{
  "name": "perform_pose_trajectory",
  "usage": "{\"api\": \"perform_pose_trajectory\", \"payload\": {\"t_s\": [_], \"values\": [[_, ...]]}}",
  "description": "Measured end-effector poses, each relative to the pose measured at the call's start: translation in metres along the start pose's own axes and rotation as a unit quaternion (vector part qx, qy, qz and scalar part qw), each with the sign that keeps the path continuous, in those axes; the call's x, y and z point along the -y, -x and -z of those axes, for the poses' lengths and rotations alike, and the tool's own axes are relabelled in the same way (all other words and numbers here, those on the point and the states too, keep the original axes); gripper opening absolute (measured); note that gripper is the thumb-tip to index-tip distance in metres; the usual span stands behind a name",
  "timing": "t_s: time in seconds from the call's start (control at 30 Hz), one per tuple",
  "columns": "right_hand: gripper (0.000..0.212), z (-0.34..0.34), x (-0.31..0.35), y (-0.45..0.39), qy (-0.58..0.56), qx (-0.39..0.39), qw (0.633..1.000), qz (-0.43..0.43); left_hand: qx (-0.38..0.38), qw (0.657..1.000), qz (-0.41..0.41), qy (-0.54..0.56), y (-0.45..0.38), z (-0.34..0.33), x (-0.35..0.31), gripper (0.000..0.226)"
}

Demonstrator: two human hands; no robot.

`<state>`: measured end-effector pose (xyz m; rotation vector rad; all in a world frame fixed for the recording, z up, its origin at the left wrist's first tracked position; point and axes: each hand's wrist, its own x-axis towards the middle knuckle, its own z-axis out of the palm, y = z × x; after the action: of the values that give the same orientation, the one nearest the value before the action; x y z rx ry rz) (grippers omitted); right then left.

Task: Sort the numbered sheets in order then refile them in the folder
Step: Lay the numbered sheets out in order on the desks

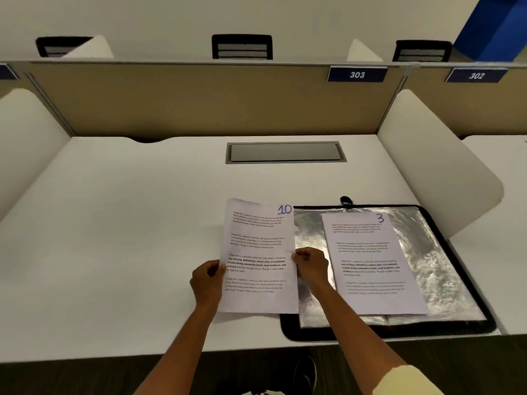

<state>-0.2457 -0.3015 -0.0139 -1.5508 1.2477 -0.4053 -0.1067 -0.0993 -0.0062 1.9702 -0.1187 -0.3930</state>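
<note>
A person's left hand (206, 279) and right hand (310, 265) pinch opposite edges of sheet 10 (258, 256), fingers closed on the paper above the white table (128, 238); sheet 3 (370, 263) lies on the open folder (445, 269) just beside it

Sheets and folder at desk's near right

Clear plastic zip folder with black edging (445, 269) lies on white desk (114, 238), printed sheet numbered 3 (370, 263) on it. Printed sheet numbered 10 (258, 258) sits left, overlapping folder's left edge. Recessed grey cable hatch (285, 152) behind them.
</note>
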Motion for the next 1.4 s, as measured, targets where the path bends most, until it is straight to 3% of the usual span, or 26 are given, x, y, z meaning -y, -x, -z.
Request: {"api": "perform_pose_trajectory", "payload": {"t_s": [0.27, 0.67, 0.87, 0.97, 1.07, 1.13, 1.23, 1.4], "values": [[0.017, -0.044, 0.001, 0.022, 0.054, 0.002, 0.998, 0.021, 0.002, 0.999, -0.002, -0.048, -0.015, 0.041, 0.026, 0.028], [0.017, -0.063, -0.001, 0.039, 0.132, -0.045, 0.988, 0.06, 0.041, 0.991, -0.034, -0.126, -0.02, 0.051, 0.04, 0.039], [0.031, -0.071, -0.011, 0.053, 0.188, -0.04, 0.97, 0.146, 0.038, 0.979, -0.08, -0.185, -0.017, 0.049, 0.049, 0.052], [0.033, -0.078, -0.014, 0.063, 0.269, -0.054, 0.937, 0.218, 0.045, 0.956, -0.176, -0.228, -0.016, 0.048, 0.055, 0.05], [0.035, -0.084, -0.022, 0.074, 0.332, -0.046, 0.899, 0.282, 0.099, 0.927, -0.259, -0.251, -0.018, 0.045, 0.064, 0.051], [0.041, -0.088, -0.029, 0.079, 0.386, -0.017, 0.88, 0.275, 0.154, 0.898, -0.296, -0.286, -0.019, 0.043, 0.069, 0.062], [0.041, -0.093, -0.041, 0.084, 0.469, 0.008, 0.848, 0.246, 0.206, 0.849, -0.306, -0.378, -0.019, 0.043, 0.076, 0.081], [0.06, -0.091, -0.046, 0.088, 0.51, 0.078, 0.832, 0.205, 0.232, 0.828, -0.276, -0.429, -0.021, 0.05, 0.078, 0.092]]}}
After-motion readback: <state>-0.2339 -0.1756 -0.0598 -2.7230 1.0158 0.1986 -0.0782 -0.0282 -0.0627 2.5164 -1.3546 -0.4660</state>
